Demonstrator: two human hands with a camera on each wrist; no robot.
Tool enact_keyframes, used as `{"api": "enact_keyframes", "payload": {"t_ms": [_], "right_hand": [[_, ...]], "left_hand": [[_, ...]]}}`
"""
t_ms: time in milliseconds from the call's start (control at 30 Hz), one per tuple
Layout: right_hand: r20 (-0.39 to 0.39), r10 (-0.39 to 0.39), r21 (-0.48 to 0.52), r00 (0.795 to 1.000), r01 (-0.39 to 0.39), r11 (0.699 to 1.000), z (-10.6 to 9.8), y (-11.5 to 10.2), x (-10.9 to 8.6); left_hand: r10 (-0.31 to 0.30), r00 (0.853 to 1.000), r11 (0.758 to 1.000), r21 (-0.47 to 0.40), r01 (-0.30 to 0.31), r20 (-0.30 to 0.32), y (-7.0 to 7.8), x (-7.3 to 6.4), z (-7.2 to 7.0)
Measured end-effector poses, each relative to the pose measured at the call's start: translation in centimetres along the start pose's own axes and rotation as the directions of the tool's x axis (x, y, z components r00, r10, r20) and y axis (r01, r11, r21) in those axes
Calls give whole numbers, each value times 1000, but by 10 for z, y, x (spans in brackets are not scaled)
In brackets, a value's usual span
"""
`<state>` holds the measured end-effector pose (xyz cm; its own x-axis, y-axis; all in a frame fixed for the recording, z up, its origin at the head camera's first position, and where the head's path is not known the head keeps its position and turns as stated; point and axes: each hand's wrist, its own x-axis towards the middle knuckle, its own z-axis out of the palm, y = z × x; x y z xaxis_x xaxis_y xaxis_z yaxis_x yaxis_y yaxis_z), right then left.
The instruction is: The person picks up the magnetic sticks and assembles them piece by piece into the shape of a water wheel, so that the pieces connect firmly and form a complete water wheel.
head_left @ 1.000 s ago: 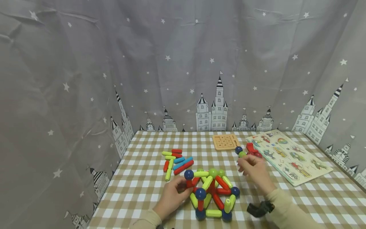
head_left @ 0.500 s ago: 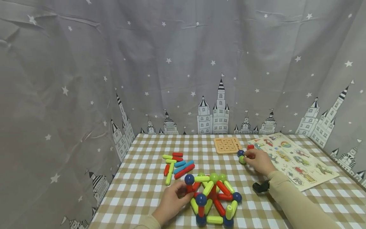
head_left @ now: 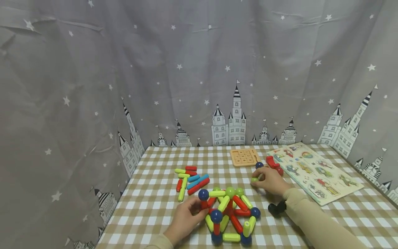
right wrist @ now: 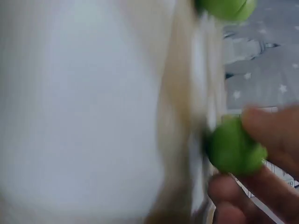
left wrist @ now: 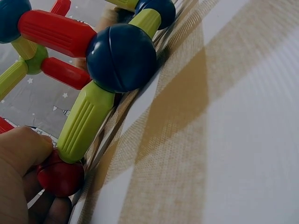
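Observation:
A structure of magnetic rods and balls [head_left: 231,237] in red, yellow-green, blue and green stands at the near middle of the table. At its left side my left hand [head_left: 186,219] holds it. The left wrist view shows the thumb and fingers about a red ball [left wrist: 60,178] at its base, joined to a yellow-green rod [left wrist: 86,122]. To the right and behind the structure, my right hand [head_left: 271,180] pinches a green ball [right wrist: 236,147] between thumb and fingers. Another green ball [right wrist: 229,7] appears at the top of the right wrist view.
Loose red, blue and yellow-green rods [head_left: 198,185] lie left of centre. A blue ball [head_left: 259,165], red pieces [head_left: 271,162] and a wooden number puzzle [head_left: 245,157] lie farther back. A picture puzzle board [head_left: 317,173] covers the right side.
My right hand has reached the green ball beside the blue one, taken hold of it and drawn it left and nearer to the structure. My left hand keeps its place.

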<state>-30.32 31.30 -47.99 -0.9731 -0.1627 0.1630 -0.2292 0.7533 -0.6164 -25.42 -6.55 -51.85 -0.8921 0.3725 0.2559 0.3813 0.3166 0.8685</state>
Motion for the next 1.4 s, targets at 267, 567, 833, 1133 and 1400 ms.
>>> {"api": "enact_keyframes", "payload": {"t_ms": [267, 567, 833, 1133, 1400], "right_hand": [[118, -73, 291, 990, 36, 956, 5, 13, -25], [29, -299, 468, 954, 251, 847, -27, -40, -52], [108, -708, 450, 698, 600, 661, -32, -117, -88], [229, -604, 43, 763, 612, 790, -22, -135, -103], [156, -526, 76, 836, 521, 850, -27, -124, -98]], "left_hand": [[-1, 1000, 999, -39, 1, -10, -7, -3, 3], [-16, 1000, 1000, -22, 16, -2, 0, -2, 1], [-18, 1000, 1000, 0, 18, -2, 2, 2, -4], [-22, 999, 1000, -6, 22, 23, -2, 1, 0], [-10, 1000, 1000, -8, 10, 25, 1, 1, 0]]}}
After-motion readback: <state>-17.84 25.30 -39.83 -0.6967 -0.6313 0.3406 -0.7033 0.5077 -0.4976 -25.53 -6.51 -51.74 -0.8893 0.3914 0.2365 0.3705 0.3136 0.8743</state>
